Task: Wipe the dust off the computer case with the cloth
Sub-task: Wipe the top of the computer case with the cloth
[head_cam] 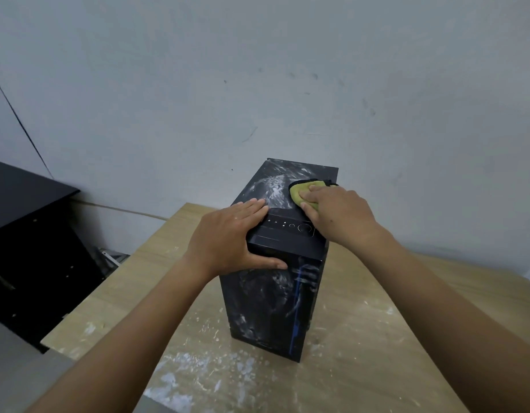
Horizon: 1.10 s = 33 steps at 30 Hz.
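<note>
Head view, computer case (275,293): it stands upright on the counter (377,338), right under both of our hands. The narrow front face is turned toward us.
Head view, long axis of the top: the top panel runs straight away from us, from the button strip by our wrists to the far edge near the wall.
Head view, right hand (338,213): we have the fingers bent over the bunched yellow cloth (299,192) and are pressing it down on the top panel, at its right edge and about halfway along.
Head view, left hand (228,234): it lies flat on the near left corner. The fingers are straight across the top and the thumb is stretched along the front face. It holds nothing and, we judge, steadies the case.
Head view, dust (275,186): white streaks fan over the top just left of the cloth and beyond our right fingertips, toward the far edge. More smears cover the front face below our left thumb.
Relation that matters: the right hand is the nearer one to the streaked patch, which lies ahead and to its left along the panel's length.
Next move, as we judge it: sweep the cloth leftward and forward along that axis.
Risk, as we judge it: dust pushed off the edge would land on the already powdered counter.
</note>
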Tool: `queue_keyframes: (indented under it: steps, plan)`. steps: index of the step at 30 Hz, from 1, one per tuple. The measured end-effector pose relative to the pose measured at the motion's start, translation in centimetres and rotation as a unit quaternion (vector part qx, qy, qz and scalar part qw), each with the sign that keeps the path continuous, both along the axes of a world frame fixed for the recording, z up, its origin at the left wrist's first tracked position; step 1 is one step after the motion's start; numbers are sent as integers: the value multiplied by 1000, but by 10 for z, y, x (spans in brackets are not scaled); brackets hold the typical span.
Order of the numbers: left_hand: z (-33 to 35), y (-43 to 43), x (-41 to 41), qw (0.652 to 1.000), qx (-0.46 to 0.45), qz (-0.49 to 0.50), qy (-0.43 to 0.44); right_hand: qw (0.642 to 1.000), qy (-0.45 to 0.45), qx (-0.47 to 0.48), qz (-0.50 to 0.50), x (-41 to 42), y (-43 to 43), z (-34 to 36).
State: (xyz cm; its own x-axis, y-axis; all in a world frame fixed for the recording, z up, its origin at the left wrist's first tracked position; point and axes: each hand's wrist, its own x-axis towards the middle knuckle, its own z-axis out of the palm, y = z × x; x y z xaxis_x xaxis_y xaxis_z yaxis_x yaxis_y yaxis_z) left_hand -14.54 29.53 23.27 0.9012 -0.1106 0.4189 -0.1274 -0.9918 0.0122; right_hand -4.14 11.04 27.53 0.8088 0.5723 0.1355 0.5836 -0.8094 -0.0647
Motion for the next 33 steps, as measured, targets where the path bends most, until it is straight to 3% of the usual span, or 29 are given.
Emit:
queue_keyframes:
  steps: [6, 12, 18, 25, 29, 33]
  plan:
    - [-1, 1, 2, 1000, 3, 0, 0, 996, 16, 35, 75, -35, -22, -4]
    - [4, 6, 3, 997, -28, 1, 72, 986, 51, 103, 121, -43, -41, -9]
    - [5, 6, 2, 997, -36, -8, 69, 992, 60, 108, 30, 0, -27, -2]
    - [9, 5, -2, 997, -55, -2, 56, 999, 41, 27, -9, 13, -2, 5]
    - [4, 10, -17, 991, -129, 15, 34, 999, 30, 14, 13, -12, -9, 6]
    - [-15, 21, -31, 950, -309, 31, 16, 997, 33, 7, 66, -56, -14, 4]
